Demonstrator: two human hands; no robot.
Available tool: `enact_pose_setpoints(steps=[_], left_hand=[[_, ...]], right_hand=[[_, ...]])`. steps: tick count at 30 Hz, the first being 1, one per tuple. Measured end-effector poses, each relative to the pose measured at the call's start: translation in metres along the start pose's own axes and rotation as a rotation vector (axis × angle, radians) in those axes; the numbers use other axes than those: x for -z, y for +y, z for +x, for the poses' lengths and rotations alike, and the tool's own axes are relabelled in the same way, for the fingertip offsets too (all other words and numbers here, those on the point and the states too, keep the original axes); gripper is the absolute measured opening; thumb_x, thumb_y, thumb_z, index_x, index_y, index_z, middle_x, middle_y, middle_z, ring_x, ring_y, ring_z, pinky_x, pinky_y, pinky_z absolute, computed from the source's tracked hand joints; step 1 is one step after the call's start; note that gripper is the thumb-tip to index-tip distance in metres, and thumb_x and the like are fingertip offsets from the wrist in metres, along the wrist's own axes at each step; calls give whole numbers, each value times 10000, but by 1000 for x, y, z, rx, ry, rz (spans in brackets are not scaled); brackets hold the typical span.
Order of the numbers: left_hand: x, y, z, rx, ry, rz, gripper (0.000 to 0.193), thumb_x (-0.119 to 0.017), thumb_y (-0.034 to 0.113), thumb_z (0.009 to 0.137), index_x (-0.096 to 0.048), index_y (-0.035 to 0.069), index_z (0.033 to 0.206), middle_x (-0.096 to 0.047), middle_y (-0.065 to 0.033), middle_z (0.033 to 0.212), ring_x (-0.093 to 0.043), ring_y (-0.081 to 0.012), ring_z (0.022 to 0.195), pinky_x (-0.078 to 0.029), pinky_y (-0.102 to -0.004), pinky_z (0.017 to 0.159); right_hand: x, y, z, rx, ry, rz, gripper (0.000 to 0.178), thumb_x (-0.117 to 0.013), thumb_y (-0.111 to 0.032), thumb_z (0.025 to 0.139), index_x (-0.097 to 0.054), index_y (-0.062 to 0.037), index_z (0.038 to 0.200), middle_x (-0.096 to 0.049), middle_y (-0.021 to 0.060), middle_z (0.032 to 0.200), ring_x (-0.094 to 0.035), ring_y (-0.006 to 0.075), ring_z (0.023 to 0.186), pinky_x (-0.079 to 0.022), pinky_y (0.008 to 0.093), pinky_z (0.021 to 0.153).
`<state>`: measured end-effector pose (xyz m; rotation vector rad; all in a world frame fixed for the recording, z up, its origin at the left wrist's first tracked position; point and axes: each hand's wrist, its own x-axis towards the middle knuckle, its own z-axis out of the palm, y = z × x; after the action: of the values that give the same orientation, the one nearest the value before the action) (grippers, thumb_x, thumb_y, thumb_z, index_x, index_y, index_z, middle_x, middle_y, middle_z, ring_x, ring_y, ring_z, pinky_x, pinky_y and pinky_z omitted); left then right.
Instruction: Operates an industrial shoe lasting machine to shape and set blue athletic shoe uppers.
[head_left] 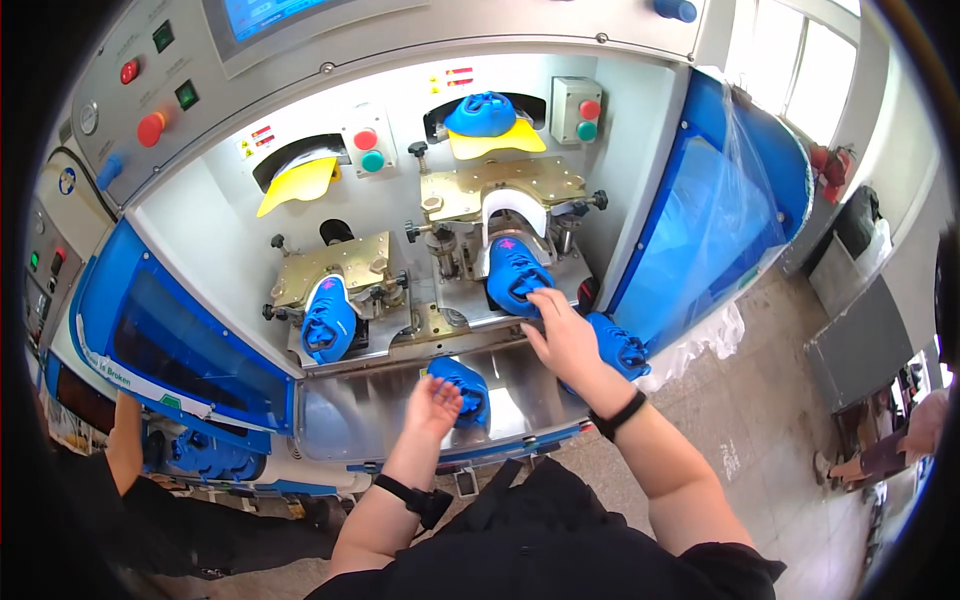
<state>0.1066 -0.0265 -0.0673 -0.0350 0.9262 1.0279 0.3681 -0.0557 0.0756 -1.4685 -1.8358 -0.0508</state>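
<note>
A blue shoe upper [518, 272] with a pink mark on its toe sits in the right-hand station of the machine, toe against a white curved pad [514, 214]. My right hand [568, 335] reaches its collar end; the fingertips touch there and the thumb stands apart. On the metal ledge, another blue shoe upper [466, 388] lies beside my left hand [434, 405], whose fingers are loosely curled with no visible grip. A third blue shoe upper [328, 322] rests in the left-hand station. Partly behind my right wrist is one more blue shoe upper [618, 346].
Above the stations, yellow flaps [300, 186] hang from two slots; a blue upper [482, 114] sits in the right slot. Button boxes [576, 110] flank them. Blue side panels [190, 335] frame the machine. Another person's arm [124, 440] shows at left.
</note>
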Motion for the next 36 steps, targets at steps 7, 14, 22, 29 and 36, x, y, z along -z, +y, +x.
enact_pose_setpoints(steps=[7,14,22,29,36], left_hand=[[17,-20,-26,81,-35,202,176,-613,252,933,-570,88,977,-622,-85,891,-605,-258,822,-530,-379,688],[11,-5,-77,52,-157,350,351,-570,379,965,-551,64,1120,-642,-132,1001,-646,-291,919,-555,-372,723],[6,-29,-61,140,-243,493,360,-555,375,970,-553,60,1145,-658,-117,1003,-661,-266,866,-553,-375,725],[2,-65,-41,212,-79,582,303,-544,331,971,-551,62,1110,-652,-99,954,-651,-256,840,-541,-378,705],[27,-52,-21,-54,162,505,219,-621,219,920,-557,73,1069,-611,-76,914,-639,-228,775,-558,-361,612]], right_hand=[[-52,23,0,-31,-74,-81,280,-679,-195,832,-557,-92,1062,-590,102,1022,-627,316,882,-516,415,739],[42,-61,-71,144,-138,-56,249,-752,-192,748,-617,-137,950,-574,46,862,-603,234,800,-500,366,633],[108,18,-91,-301,137,-128,158,-693,-119,831,-604,-70,952,-547,140,969,-594,362,794,-493,413,665],[78,68,-113,-347,103,-207,395,-700,-219,837,-529,-69,1160,-531,141,1069,-597,365,886,-511,459,700],[80,29,-127,-78,225,-120,354,-740,-84,752,-616,-55,1082,-575,129,1112,-634,294,845,-541,363,660]])
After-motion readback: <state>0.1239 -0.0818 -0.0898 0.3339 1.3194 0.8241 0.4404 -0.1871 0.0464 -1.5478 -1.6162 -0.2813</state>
